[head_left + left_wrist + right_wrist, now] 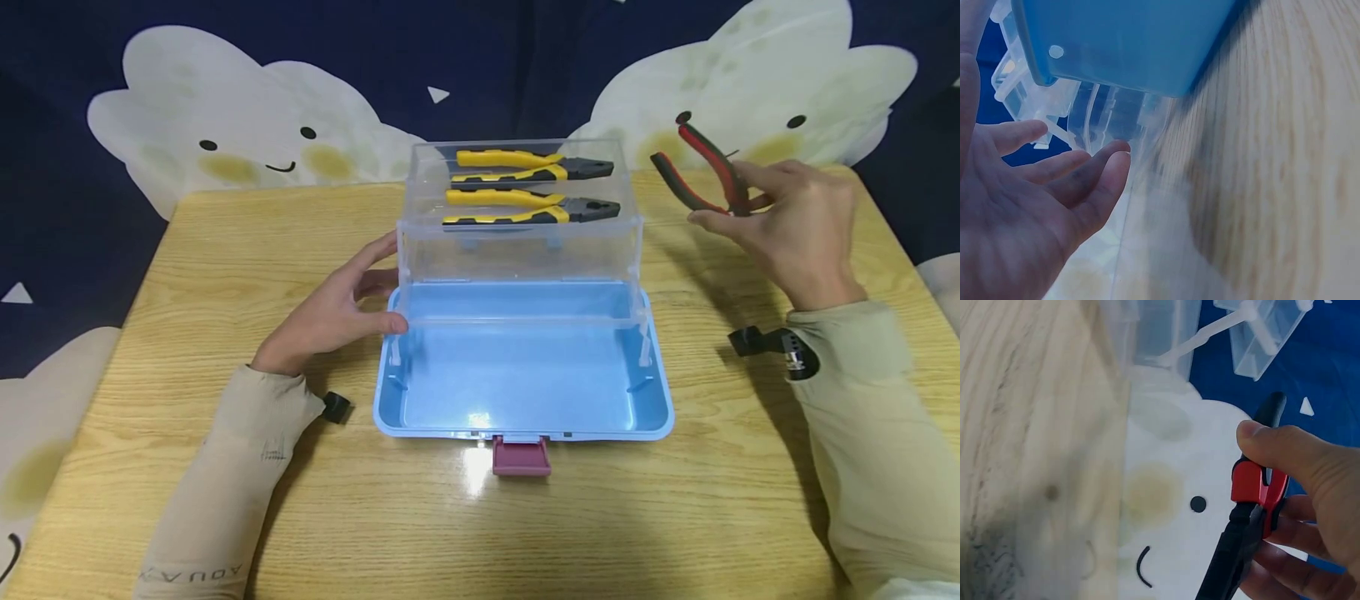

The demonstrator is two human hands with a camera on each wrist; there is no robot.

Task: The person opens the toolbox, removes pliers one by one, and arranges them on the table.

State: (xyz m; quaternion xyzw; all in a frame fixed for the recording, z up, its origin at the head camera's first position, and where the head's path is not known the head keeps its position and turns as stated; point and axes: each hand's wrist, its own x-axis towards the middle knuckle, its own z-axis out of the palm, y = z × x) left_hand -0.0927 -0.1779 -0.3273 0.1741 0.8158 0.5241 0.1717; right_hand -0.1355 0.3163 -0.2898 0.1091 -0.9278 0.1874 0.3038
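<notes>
Red-and-black pliers (714, 157), one pair: held up in the air over the right rear part of the table, well apart from the toolbox, handles splayed in a V toward the upper left. Right hand (806, 217): thumb and fingers closed about the head end of this tool, the thumb lying across it in the right wrist view.

Light-blue plastic toolbox base (517, 375): unfolded at the middle of the table, its floor bare. Magenta latch (521, 460): hanging at the centre of the front rim.

Clear plastic upper tray (429, 179): raised above the rear of the base; contains two combination pliers, lying one behind the other, heads to the right. Rear yellow-and-black pliers (506, 157); front yellow-and-black pliers (502, 198), matching.

Left hand (330, 304): at the left side of the toolbox, fingers extended and apart, thumb tip at the left rim, nothing in its grasp; whether it touches the plastic cannot be told.

Wood-grain table (300, 517): pale yellow-brown. Beige sleeves (225, 492), one on each arm. Dark-blue cloth (495, 50): behind the table, printed with smiling white clouds and small triangles.
</notes>
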